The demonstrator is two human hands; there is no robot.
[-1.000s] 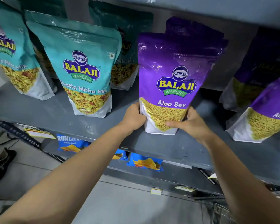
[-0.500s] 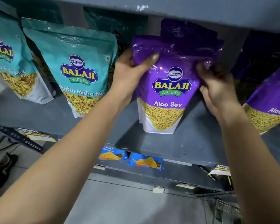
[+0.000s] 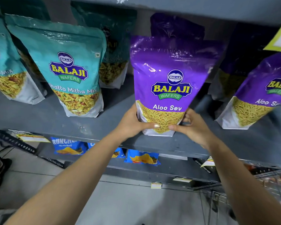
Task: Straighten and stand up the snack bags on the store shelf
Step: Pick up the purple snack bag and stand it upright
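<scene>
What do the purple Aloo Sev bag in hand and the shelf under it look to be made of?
Purple Aloo Sev bag: glossy plastic film, probably; it wrinkles and throws bright highlights, and the lower panel seems clear, showing the sev. Shelf: likely grey-painted metal, matte, with small scuffs; the exact material is not certain.

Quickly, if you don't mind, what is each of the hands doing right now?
Left hand: closed on the purple snack bag, at its lower left.
Right hand: closed on the same bag, lower right.
</scene>
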